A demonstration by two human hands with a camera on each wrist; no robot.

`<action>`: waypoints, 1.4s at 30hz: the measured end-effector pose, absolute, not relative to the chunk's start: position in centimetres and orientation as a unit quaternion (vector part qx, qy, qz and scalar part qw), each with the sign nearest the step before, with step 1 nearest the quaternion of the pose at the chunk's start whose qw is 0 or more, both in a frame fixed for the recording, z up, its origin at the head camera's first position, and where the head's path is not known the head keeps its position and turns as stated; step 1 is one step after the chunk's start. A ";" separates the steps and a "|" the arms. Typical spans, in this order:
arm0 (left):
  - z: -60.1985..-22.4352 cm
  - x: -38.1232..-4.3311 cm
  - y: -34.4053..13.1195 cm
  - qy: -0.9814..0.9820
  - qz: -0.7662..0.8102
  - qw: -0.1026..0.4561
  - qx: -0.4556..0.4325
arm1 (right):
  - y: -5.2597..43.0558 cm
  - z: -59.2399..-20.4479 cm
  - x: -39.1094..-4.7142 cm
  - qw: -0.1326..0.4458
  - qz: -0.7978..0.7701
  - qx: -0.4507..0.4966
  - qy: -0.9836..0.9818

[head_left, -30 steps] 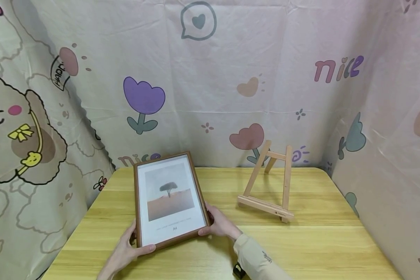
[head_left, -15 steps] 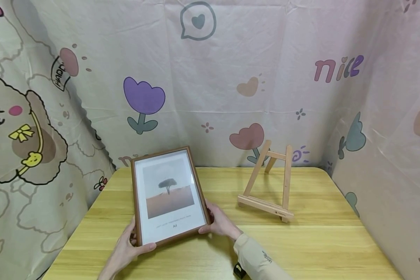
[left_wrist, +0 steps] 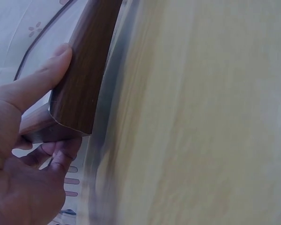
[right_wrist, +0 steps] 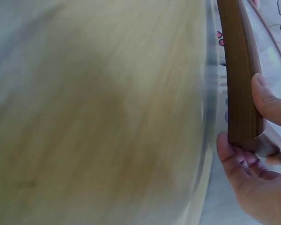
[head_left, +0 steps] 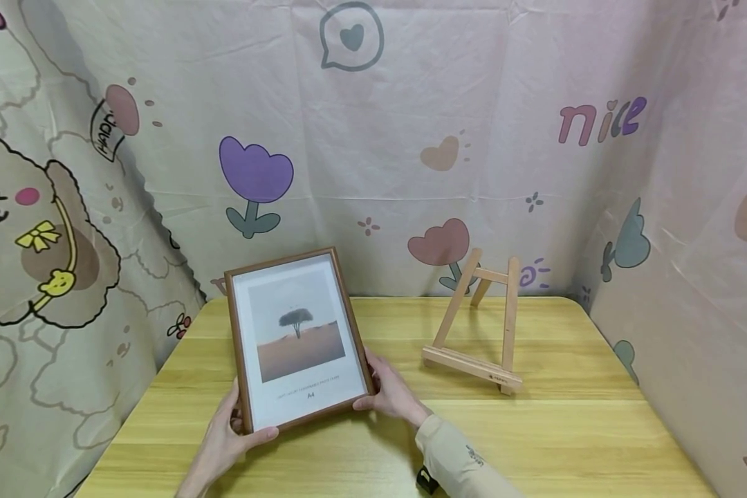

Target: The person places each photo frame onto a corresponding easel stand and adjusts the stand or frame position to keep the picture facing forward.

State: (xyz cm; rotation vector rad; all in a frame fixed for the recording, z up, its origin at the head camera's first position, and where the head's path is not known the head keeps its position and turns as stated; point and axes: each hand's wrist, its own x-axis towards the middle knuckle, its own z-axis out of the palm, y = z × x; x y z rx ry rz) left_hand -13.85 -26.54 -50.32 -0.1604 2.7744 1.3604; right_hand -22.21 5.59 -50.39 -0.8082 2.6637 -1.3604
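Observation:
A brown picture frame (head_left: 233, 332) with a print of a tree over reddish ground leans back above the left half of the table. Its lower left corner is held by my left hand (head_left: 220, 439), thumb on the front edge and fingers bent round the side and back. My right hand (head_left: 389, 393) grips the lower right corner likewise. In the left wrist view the brown corner (left_wrist: 82, 89) sits between thumb and fingers; the right wrist view shows the opposite corner (right_wrist: 243, 93) pinched the same way. To the right, a small wooden easel (head_left: 473, 366) stands upright, touched by neither hand.
The wooden table (head_left: 573, 429) has rounded back corners. Patterned cloth (head_left: 373, 138) hangs close behind it and on both sides. A small black object (head_left: 426, 480) shows at the right wrist, beside the beige sleeve (head_left: 460, 456).
The picture frame's top edge has risen and tipped more upright, its upper left corner shifting slightly left. Both hands keep their hold on the lower corners. The easel has stayed still.

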 end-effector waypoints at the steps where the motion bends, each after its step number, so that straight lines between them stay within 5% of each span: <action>1: -50.3 -13.8 -26.5 0.897 0.438 0.019 -0.054 | 5.6 -50.4 -22.2 0.020 -0.437 -0.257 0.861; 42: -50.2 -14.6 -24.5 0.894 0.435 -0.104 0.000 | 7.5 -49.5 -21.7 -0.026 -0.458 -0.221 0.861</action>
